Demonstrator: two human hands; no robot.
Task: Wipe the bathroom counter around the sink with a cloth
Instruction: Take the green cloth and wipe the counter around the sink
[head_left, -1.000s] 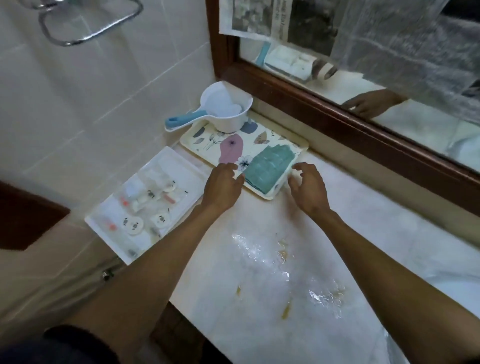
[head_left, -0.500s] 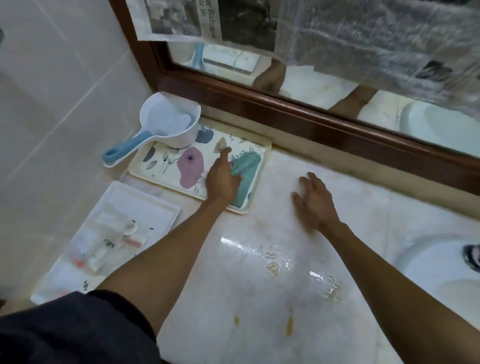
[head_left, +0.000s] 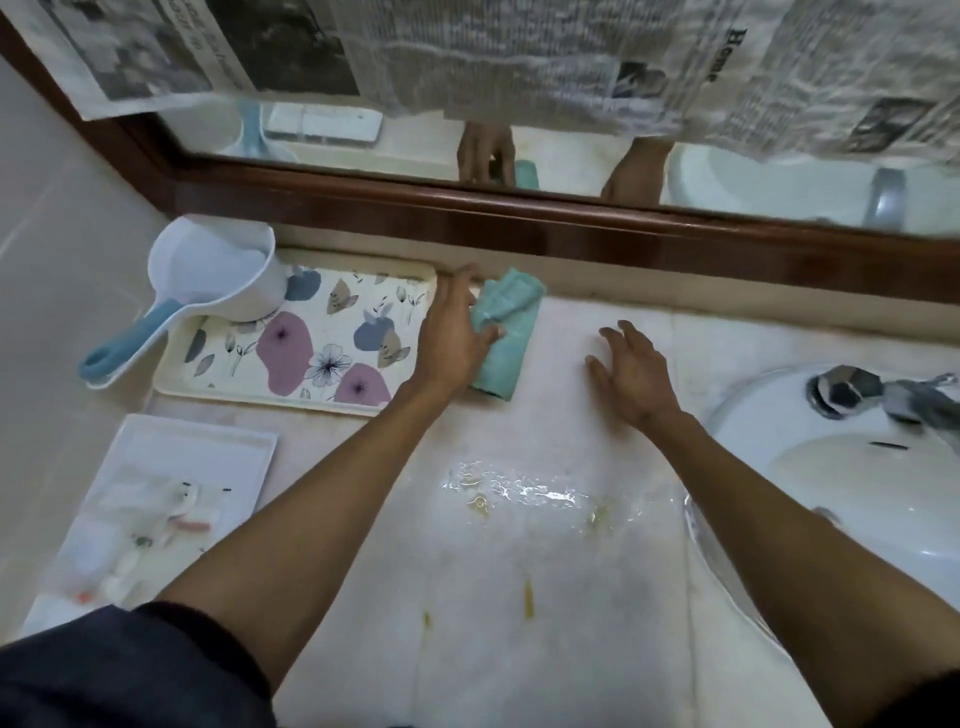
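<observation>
A folded teal cloth hangs just off the right end of the floral tray, held at its upper left by my left hand. My right hand hovers flat with fingers spread over the pale marble counter, a little right of the cloth and holding nothing. A shiny puddle with yellowish stains lies on the counter in front of both hands. The white sink with its chrome tap is at the right.
A white scoop with a blue handle rests on the tray's left end. A white tray of small toiletries sits at the front left. The wood-framed mirror, partly covered in newspaper, runs along the back.
My left hand has lifted the teal cloth off the floral tray and carried it right, past the tray's edge. The view has shifted right, bringing the sink into sight.
</observation>
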